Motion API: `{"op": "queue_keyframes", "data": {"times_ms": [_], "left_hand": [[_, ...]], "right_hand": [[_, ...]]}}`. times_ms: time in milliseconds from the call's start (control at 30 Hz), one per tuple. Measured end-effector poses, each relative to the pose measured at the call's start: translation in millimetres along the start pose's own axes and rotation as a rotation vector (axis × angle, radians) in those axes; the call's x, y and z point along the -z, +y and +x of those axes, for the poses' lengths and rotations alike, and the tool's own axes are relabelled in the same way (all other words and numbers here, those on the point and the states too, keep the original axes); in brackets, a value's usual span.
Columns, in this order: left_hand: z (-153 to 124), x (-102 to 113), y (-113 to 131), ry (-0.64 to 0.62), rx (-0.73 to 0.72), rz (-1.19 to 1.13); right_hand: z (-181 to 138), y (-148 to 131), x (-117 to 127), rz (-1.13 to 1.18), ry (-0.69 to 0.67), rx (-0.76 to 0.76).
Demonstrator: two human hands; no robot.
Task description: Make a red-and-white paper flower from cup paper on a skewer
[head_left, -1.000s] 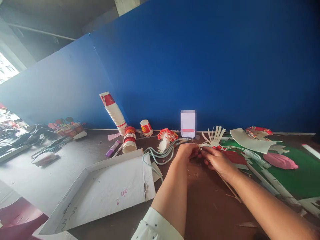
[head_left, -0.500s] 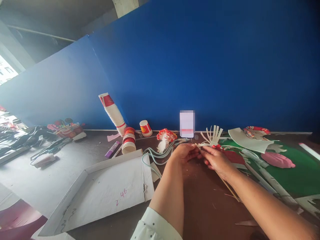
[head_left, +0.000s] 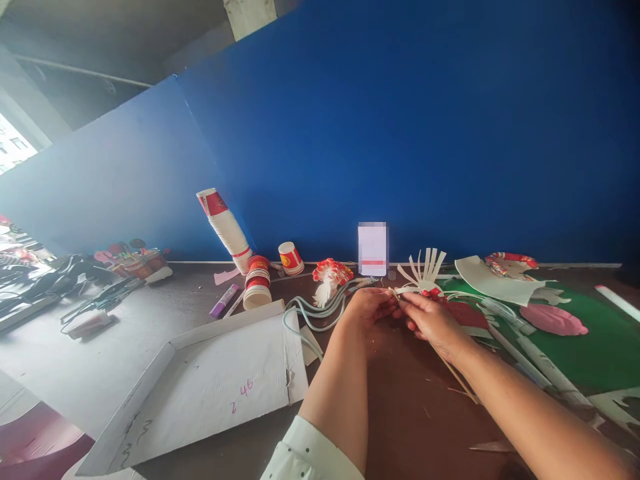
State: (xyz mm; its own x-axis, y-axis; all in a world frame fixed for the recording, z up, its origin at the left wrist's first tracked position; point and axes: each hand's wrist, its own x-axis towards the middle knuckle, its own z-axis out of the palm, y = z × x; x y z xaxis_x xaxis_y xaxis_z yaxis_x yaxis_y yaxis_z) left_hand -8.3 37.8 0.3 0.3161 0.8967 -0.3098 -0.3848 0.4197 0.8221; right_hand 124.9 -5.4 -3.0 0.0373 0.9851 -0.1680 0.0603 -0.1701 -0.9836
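My left hand [head_left: 373, 305] is closed, its fingertips pinched at the end of a white paper strip. My right hand [head_left: 425, 317] grips the same strip just beside it, thumb on top. Right behind my right hand, the cut paper cup [head_left: 425, 283] fans out its white strips around a red part; it seems joined to the held strip. Below the right hand a thin wooden stick [head_left: 463, 383] slants down toward the table's front; whether the hand holds it is hidden. A red and white cut-cup flower [head_left: 331, 273] lies left of my hands, near pale cables [head_left: 315, 313].
A white cardboard box lid [head_left: 215, 380] lies at the left. Stacked paper cups [head_left: 227, 230] lean by the blue partition [head_left: 400, 133], beside a single cup [head_left: 291, 259] and a purple glue stick [head_left: 223, 301]. At right are a green mat [head_left: 590, 353] and a pink oval piece [head_left: 553, 320].
Both hands stay nearly in place, still pinching the strip. The fanned strips have tilted slightly left. The whole view has shifted very little.
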Motion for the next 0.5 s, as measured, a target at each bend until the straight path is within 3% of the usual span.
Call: {"op": "queue_keyframes", "data": {"times_ms": [267,500], "left_hand": [[4,1,-3,-0.036,-0.048,0.005],[5,3,-4,-0.075,-0.060,-0.025]], "right_hand": [[14,18,6,-0.147,0.016,0.135],[15,18,7,-0.155,0.008,0.150]]}}
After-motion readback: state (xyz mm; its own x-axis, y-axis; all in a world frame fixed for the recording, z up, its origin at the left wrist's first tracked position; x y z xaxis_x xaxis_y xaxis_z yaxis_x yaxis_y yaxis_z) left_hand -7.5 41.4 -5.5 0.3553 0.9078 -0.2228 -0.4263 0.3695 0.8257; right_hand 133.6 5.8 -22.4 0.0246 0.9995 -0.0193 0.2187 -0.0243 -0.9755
